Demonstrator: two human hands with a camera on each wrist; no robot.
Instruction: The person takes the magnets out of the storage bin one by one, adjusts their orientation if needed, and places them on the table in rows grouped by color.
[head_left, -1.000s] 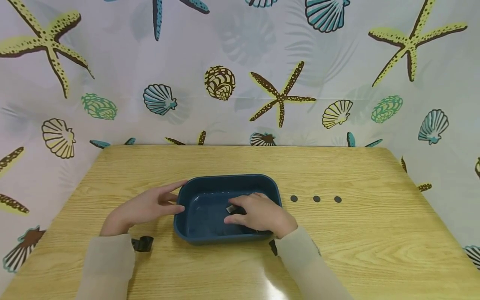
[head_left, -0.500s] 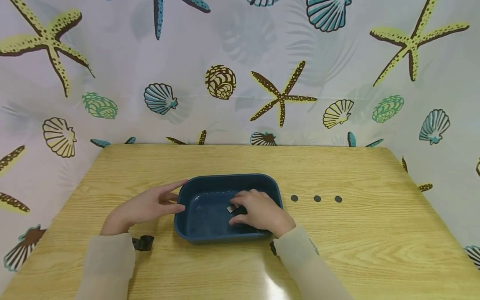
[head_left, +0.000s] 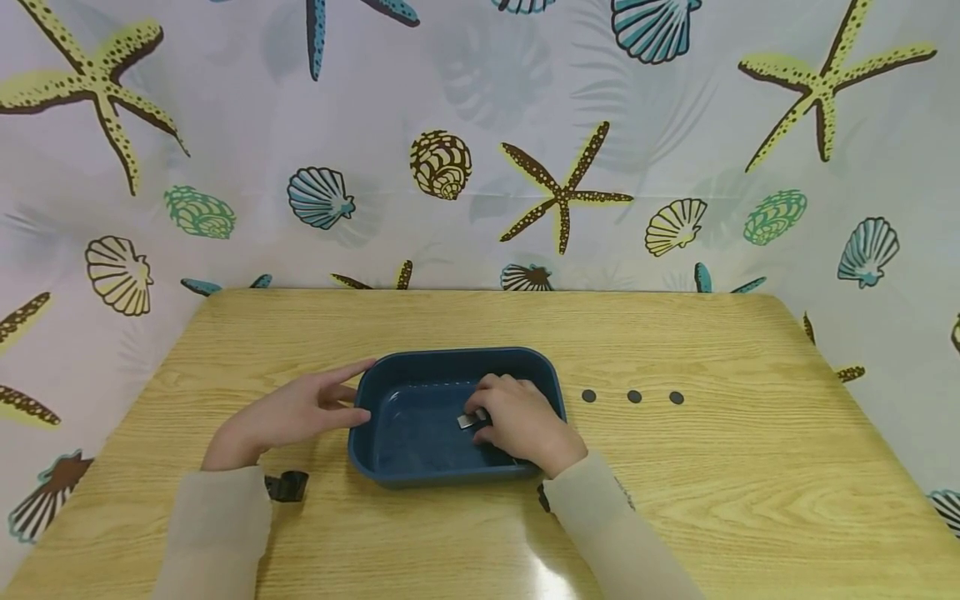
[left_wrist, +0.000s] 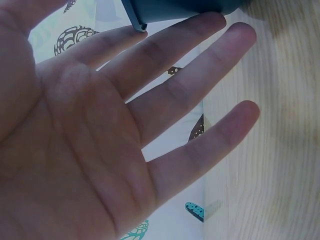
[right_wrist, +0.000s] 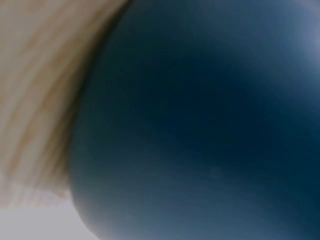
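Head view first: right hand [head_left: 525,425] sits inside the dark blue tray [head_left: 390,472] near the middle of the bench [head_left: 750,500], fingers curled and pinching a small silvery piece [head_left: 468,420] just above the tray floor. Since 1.0 s ago that grip has drawn in slightly and the piece has shifted a little toward the tray's right side, which suggests it is being lifted rather than left. Left hand [head_left: 288,414] lies flat, fingers straight, touching the tray's left wall. 3 dark discs [head_left: 634,397] sit in a row toward the right edge.

Left wrist view shows what the head camera cannot: the open palm [left_wrist: 85,150], fingertips [left_wrist: 215,22] against the tray rim [left_wrist: 150,12].

Right wrist view gives only blurred blue tray wall [right_wrist: 210,125]; neither fingers nor piece appear there.
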